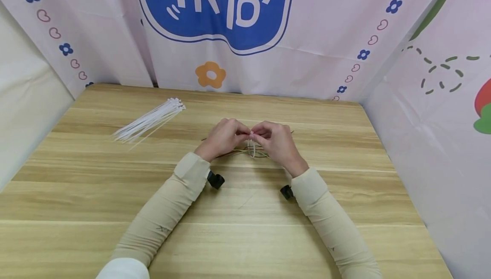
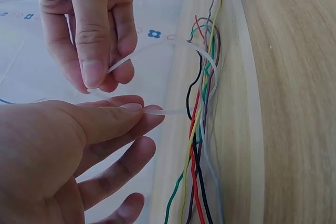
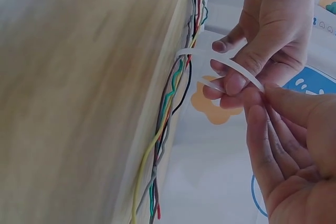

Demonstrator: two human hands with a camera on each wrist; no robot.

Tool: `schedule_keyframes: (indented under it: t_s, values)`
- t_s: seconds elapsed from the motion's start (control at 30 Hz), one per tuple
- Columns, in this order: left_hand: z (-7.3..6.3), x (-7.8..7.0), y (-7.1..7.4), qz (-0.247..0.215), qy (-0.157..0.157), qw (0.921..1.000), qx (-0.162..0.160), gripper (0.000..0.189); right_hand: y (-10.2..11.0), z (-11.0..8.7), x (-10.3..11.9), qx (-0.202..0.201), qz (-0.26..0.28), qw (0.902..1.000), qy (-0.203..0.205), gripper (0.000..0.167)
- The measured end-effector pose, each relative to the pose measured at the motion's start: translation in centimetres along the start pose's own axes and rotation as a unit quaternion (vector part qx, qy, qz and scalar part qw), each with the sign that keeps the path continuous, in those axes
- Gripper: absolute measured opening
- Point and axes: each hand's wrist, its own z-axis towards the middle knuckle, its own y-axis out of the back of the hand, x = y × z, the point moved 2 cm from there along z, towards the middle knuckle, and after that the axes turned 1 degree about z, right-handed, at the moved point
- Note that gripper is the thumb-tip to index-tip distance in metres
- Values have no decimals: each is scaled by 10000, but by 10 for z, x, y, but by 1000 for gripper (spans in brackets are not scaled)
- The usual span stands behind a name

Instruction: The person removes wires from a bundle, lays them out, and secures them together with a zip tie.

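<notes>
A bundle of thin coloured wires (image 1: 238, 151), in red, black, yellow, green and grey, lies on the wooden table. A white cable tie (image 3: 226, 61) loops around the middle of the bundle, its two ends drawn up together away from the wires. My left hand (image 1: 219, 137) pinches one end of it between thumb and fingers. The other end is pinched by my right hand (image 1: 279, 142). Both hands' fingertips almost meet above the wires in the head view. Fingertips hide the tie's ends, so whether they are joined cannot be seen.
A pile of white cable ties (image 1: 151, 119) lies at the back left of the table (image 1: 245, 236). Behind the table hangs a printed cloth (image 1: 314, 66), with more cloth on both sides. A black wrist camera (image 1: 216, 180) sits under each forearm.
</notes>
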Motion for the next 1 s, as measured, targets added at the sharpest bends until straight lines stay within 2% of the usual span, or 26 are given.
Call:
schedule_keyframes:
  t_s: [0.2,0.77,1.0]
  values:
    - [0,0,-1,13,-30,10000,37,18,0,0,-1,-28,-19,10000,82,14]
    - [1,1,-1,24,-79,10000,27,17,0,1,0,51,6,10000,-60,14]
    - [1,1,-1,28,-4,10000,53,17,1,0,1,112,-60,9999,-107,13]
